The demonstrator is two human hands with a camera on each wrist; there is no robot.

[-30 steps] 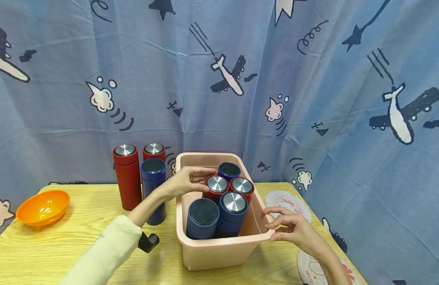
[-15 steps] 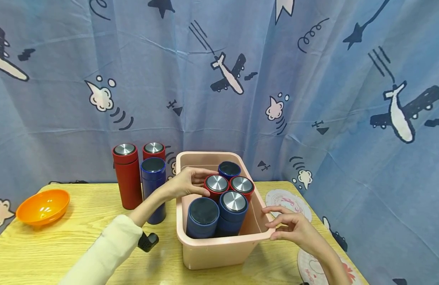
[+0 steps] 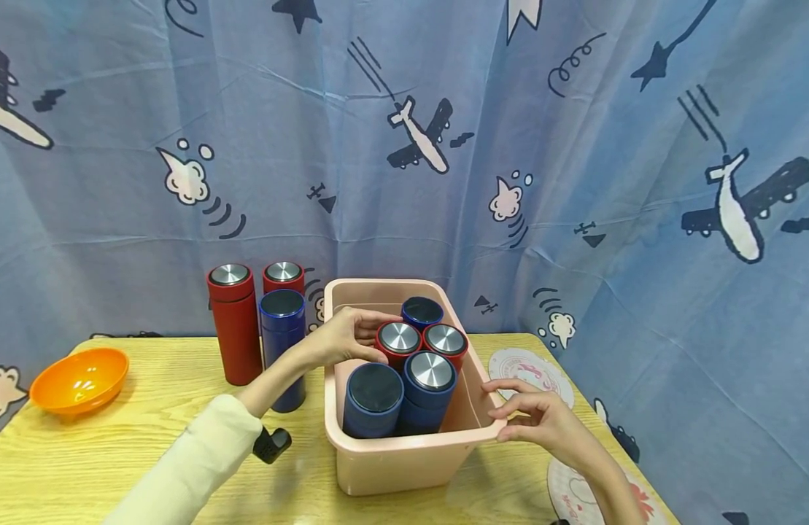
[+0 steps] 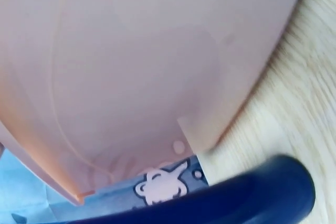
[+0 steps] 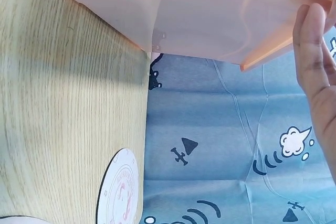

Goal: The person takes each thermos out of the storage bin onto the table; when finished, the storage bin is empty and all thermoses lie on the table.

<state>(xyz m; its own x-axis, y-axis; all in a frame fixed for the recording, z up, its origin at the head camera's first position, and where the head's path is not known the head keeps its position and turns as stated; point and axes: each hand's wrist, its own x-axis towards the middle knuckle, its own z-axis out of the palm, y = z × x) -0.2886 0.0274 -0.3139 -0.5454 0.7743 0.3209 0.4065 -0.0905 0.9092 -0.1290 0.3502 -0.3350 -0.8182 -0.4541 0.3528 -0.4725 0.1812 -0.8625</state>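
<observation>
Our left hand [image 3: 345, 337] has its fingers clamped on a red bottle [image 3: 400, 339] inside the pink bin [image 3: 404, 467], left of the desk's [image 3: 155, 415] right edge; our right hand [image 3: 542, 419] pinches the rim. We're probably settling this bottle; next calls for a clean release.

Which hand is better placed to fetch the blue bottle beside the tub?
Probably the left hand: that blue bottle stands beside its arm; the right hand holds the tub on the other side.
</observation>
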